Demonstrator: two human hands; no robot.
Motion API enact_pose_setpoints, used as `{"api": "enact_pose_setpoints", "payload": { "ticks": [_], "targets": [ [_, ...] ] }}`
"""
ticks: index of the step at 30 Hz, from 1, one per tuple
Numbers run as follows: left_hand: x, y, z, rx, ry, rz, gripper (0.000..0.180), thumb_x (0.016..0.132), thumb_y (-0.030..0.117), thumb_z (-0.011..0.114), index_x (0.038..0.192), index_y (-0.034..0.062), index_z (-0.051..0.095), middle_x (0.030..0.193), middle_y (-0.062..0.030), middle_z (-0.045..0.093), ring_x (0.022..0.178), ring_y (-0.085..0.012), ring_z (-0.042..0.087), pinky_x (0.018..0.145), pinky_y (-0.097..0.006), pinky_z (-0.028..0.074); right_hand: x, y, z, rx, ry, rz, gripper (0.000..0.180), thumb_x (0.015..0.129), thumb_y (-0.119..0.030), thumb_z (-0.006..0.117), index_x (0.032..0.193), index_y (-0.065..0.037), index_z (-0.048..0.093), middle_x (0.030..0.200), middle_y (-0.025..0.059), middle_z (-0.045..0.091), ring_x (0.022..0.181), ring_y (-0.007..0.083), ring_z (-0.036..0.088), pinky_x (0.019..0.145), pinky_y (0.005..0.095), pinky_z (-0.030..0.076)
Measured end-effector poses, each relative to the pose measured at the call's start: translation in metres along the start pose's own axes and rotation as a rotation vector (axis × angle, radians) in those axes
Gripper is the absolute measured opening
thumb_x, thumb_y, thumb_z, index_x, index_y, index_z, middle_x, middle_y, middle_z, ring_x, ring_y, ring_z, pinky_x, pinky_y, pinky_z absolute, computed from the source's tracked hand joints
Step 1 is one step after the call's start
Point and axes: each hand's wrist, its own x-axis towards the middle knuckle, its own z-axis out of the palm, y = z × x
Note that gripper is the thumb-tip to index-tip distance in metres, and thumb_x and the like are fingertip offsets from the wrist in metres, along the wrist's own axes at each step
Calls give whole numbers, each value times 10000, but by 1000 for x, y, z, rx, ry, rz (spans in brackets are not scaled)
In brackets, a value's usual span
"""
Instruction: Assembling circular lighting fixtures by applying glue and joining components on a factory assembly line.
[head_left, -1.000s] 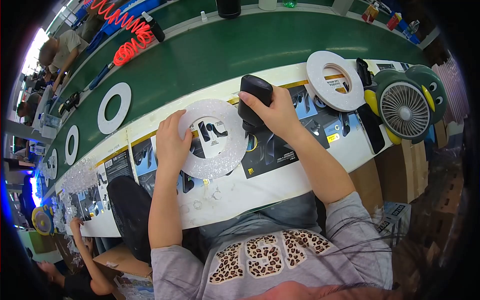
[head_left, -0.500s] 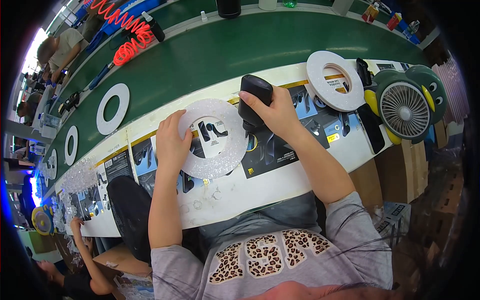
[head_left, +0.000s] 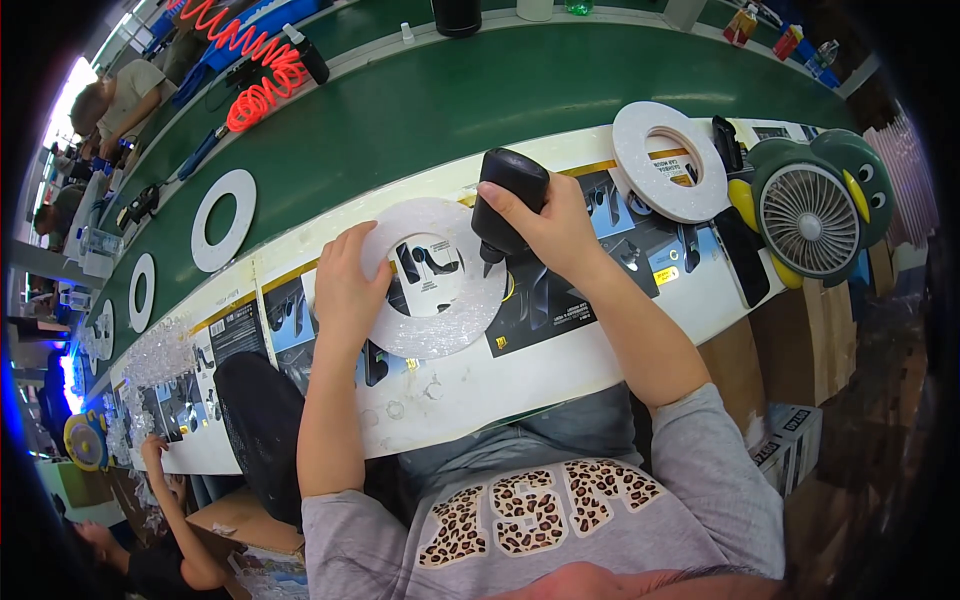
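Though flat, a glittery white ring [head_left: 435,339].

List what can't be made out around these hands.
Head view:
White ring: left part, hidden by the left hand.
Right hand: fingers besides the thumb, mostly hidden by the black bottle.
Bottle: contents, hidden by its dark wall.
Black canister: top, cut by upper edge.

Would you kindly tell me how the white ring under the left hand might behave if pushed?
The white ring is probably stiff, since its outline looks evenly round under the left hand. Its wide hole suggests little weight. Broad and low, it seems unlikely to tip.
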Motion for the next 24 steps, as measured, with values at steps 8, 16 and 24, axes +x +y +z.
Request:
{"api": "enact_pose_setpoints", "payload": {
  "ticks": [8,16,24],
  "targets": [
    [-2,8,3,6,-12,6,439,733,77,703,1159,78,600,1134,-99,639,1069,-295,574,908,-385,483,1,4,1,-19,3,-11,377,875,-307,720,936,61,667,774,69,662,697,101,615,637,248,512],
    [-2,6,4,5,-9,18,433,735,86,706,1155,81,601,1123,-94,637,1061,-293,575,903,-384,485,0,3,1,-49,1,-8,393,873,-320,719,932,65,667,769,74,665,699,110,619,639,254,513],
    [-2,5,6,3,-7,28,427,740,87,702,1154,73,601,1126,-97,634,1061,-297,573,913,-384,479,0,4,1,-50,0,0,410,873,-337,716,939,64,669,780,85,670,714,119,631,651,258,522]
  ]
}}
